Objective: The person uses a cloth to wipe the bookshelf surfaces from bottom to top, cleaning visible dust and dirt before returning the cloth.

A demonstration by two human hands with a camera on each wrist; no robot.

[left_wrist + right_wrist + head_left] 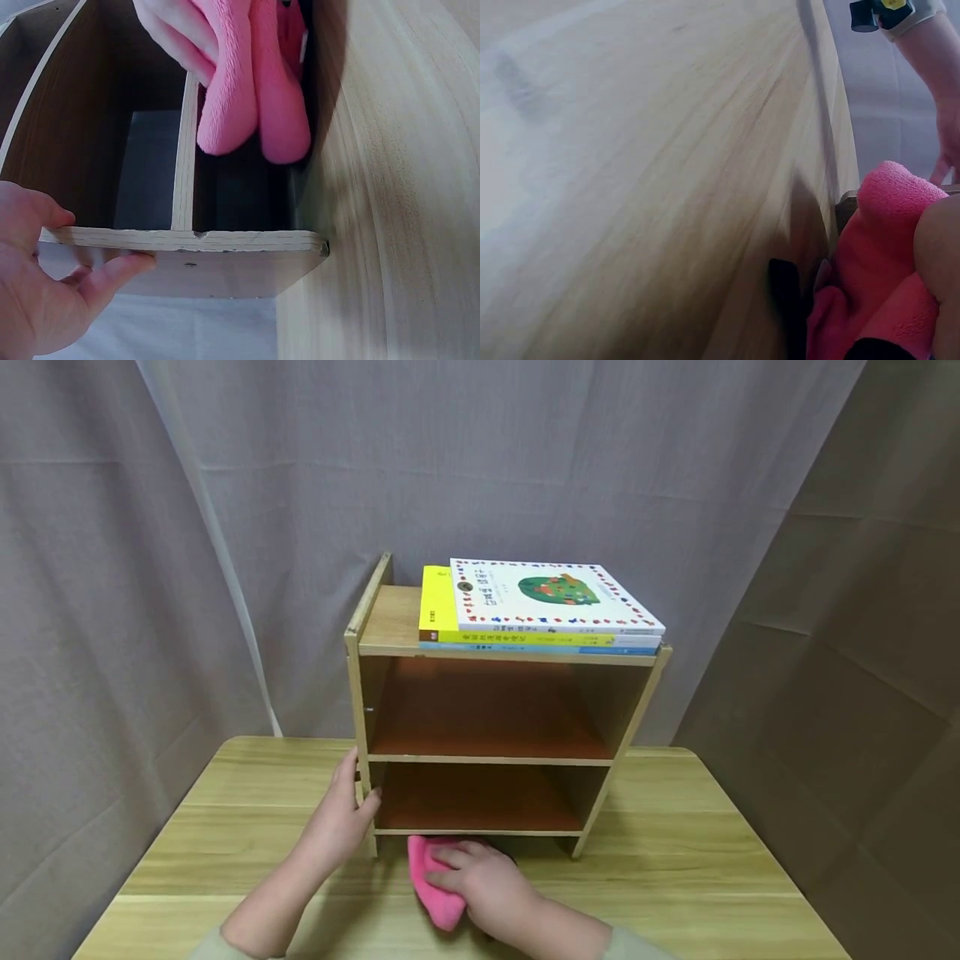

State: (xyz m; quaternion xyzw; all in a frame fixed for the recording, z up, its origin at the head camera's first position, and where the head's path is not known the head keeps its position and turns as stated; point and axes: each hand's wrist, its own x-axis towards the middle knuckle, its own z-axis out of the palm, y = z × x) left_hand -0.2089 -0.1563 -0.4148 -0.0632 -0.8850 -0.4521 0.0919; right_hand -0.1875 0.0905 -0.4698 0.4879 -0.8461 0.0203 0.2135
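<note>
A small wooden shelf [491, 760] stands upright on the table. My left hand [341, 818] grips the front edge of its left side panel low down; in the left wrist view, thumb and fingers lie on either side of that panel [225, 240]. A pink fleecy cloth [444, 908] is bunched in my right hand [495, 889] at the foot of the shelf, just under the lowest board. In the left wrist view, two folds of the cloth [229, 112] hang by the bottom opening. The fingertips of the right hand are partly hidden by the cloth.
Several books [555, 597] lie stacked on the shelf's top, a white one uppermost. The light wood table [675, 860] extends on both sides of the shelf. Grey curtains [525, 460] hang behind it, and a darker cloth wall [862, 652] stands at the right.
</note>
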